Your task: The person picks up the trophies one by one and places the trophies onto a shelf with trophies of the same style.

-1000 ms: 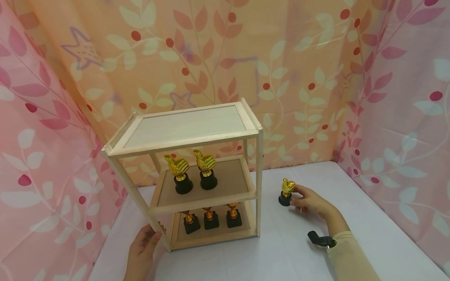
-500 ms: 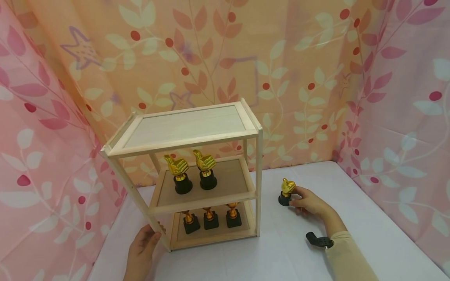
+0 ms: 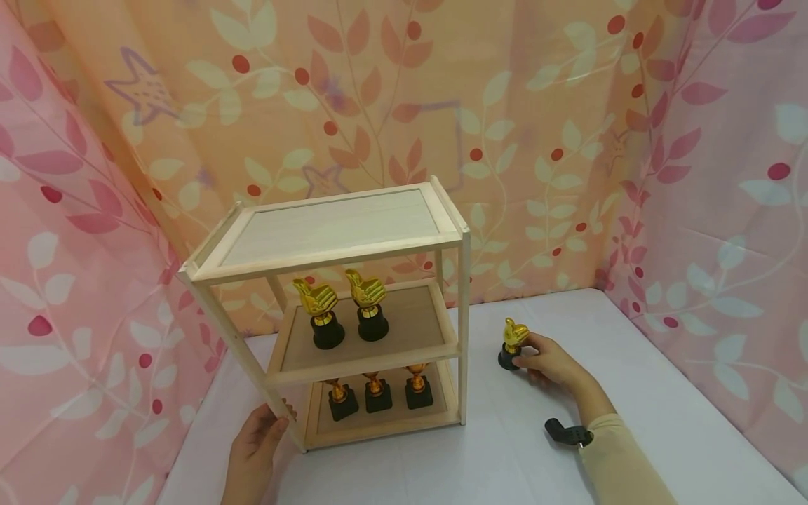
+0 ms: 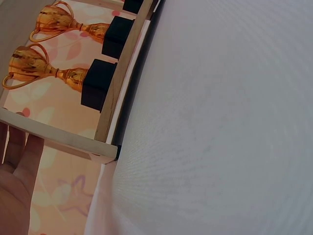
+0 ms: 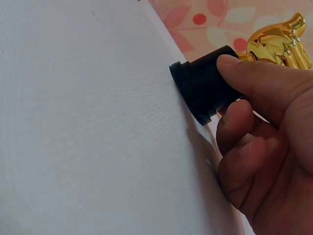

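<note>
A gold thumbs-up trophy (image 3: 515,333) with a round black base is pinched in my right hand (image 3: 552,365), right of the wooden shelf rack (image 3: 366,363). In the right wrist view the thumb presses on the black base (image 5: 203,83), its underside close over the white tabletop; other fingers curl beneath. My left hand (image 3: 255,438) holds the rack's front left post (image 3: 243,354), thumb in front and fingers passing behind it. Two matching gold trophies (image 3: 318,305) stand on the middle tier. Three cup trophies (image 3: 379,394) with square black bases stand on the bottom tier.
The rack's top panel (image 3: 334,221) bears nothing. White cloth (image 3: 524,463) covers the table. Floral curtains (image 3: 536,140) close in the back and both sides. A small black device (image 3: 568,433) sits at the right wrist, by the sleeve (image 3: 621,459).
My right hand and forearm have shifted slightly left, and the trophy in its fingers has risen a little. My left hand stays at the post.
</note>
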Demonstrator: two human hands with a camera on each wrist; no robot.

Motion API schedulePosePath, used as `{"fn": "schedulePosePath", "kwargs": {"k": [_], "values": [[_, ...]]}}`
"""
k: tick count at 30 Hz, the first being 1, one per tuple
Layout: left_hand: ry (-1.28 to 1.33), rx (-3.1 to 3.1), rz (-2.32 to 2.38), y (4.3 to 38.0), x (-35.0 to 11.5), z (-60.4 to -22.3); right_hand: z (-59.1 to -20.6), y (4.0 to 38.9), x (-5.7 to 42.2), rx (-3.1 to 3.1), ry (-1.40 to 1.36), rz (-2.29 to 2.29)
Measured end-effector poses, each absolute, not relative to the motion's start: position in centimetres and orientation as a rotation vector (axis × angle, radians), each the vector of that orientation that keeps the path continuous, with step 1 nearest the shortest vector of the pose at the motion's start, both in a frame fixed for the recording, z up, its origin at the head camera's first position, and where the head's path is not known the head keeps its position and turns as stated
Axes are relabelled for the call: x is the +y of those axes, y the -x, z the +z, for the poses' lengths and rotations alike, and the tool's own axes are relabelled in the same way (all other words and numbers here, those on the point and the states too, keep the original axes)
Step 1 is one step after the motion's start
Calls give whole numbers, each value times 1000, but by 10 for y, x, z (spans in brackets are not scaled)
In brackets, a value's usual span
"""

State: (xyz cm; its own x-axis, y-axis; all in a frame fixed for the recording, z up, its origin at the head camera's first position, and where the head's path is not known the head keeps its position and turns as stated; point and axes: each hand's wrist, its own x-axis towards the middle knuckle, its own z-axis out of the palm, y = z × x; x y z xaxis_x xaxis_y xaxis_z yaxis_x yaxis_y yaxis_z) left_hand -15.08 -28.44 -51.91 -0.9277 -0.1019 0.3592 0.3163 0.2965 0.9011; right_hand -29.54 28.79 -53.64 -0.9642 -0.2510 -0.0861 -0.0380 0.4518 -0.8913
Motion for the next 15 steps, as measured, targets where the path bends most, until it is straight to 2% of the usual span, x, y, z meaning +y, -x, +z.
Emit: {"fn": "schedulePosePath", "kwargs": {"k": [15], "values": [[196,-2216,-1726,150,-285,-518,-519,294,283,2612,150,-1556]]}}
